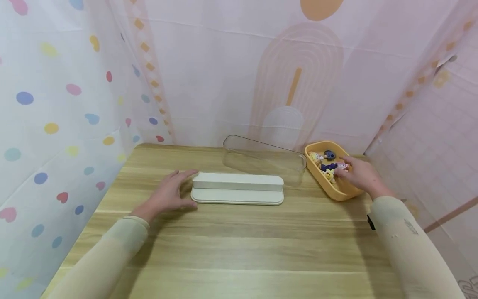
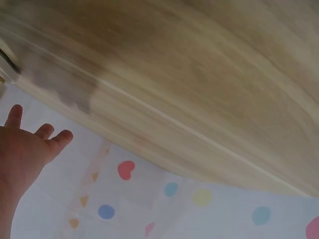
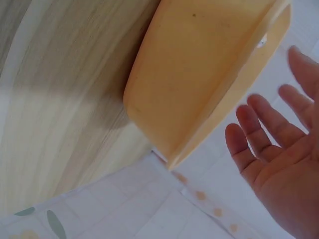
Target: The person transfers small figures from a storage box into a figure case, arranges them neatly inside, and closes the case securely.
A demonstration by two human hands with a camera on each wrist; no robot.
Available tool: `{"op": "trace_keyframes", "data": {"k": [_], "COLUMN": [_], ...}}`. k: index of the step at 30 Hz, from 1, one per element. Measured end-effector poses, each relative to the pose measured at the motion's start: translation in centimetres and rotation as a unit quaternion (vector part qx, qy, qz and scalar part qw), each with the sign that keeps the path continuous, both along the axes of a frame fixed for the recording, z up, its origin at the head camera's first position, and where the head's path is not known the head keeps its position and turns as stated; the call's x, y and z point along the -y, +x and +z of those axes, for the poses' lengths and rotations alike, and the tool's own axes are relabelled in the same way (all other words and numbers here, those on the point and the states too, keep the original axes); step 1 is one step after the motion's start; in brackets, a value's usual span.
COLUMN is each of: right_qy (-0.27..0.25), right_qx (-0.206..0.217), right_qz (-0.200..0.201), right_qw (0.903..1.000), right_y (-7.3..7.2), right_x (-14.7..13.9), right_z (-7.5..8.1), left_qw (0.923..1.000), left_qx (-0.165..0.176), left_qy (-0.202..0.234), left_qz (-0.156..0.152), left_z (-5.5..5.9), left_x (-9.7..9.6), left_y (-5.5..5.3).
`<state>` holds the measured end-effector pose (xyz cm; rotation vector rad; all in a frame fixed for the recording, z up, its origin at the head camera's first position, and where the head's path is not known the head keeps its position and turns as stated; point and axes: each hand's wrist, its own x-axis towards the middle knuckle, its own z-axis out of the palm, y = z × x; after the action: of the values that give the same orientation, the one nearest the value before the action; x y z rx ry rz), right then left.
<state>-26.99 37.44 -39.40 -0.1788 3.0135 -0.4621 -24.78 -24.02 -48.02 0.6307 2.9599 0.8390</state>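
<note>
- No writing or brand can be read on anything here; a small mark on the right sleeve (image 1: pixel 410 226) is too faint to make out.
- The left hand (image 1: pixel 169 193) lies with straight, spread fingers at the left end of the white base (image 1: pixel 237 189), which sits mid-table towards the far edge. The fingertips seem to touch that end, but I cannot tell for sure. It holds nothing.
- In the left wrist view the left hand shows only as an open palm with three fingers against the dotted curtain (image 1: pixel 48 124); the table (image 1: pixel 239 249) is blurred there and the base is cut off.
- The clear lid (image 1: pixel 265 160) lies just behind the base, tilted, its right end near the tray (image 1: pixel 337 193).
- The tray, yellow, stands at the table's far right corner. The right hand (image 1: pixel 360 174) reaches over its right rim, fingers relaxed and nearly straight, fingertips at the small toys (image 1: pixel 328 166) inside; whether it pinches one is hidden.
- The toys are too small to tell apart.
- From the right wrist, only the tray's outer wall and an open palm show.
</note>
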Motion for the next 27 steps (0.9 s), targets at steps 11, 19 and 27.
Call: {"op": "trace_keyframes", "data": {"k": [11,19,27], "right_qy": [0.033,0.008,-0.073], "right_qx": [0.083,0.088,0.077], "right_qz": [-0.051,-0.089,-0.097], "right_qw": [0.9948,0.9921,0.9896], "right_y": [-2.1,-2.5,-2.6], "right_x": [1.4,2.6,2.1], "right_z": [-2.0,-2.9,-3.7], "left_qw": [0.9998,0.9999,0.9999], "left_qx": [0.001,-0.009,-0.011], "left_qy": [-0.020,-0.012,-0.006], "left_qz": [0.002,0.004,0.005], "left_z": [-0.8,-1.3,-1.4], "left_x": [-0.9,-1.3,-1.2], "left_y": [-0.1,-0.1,-0.1]}}
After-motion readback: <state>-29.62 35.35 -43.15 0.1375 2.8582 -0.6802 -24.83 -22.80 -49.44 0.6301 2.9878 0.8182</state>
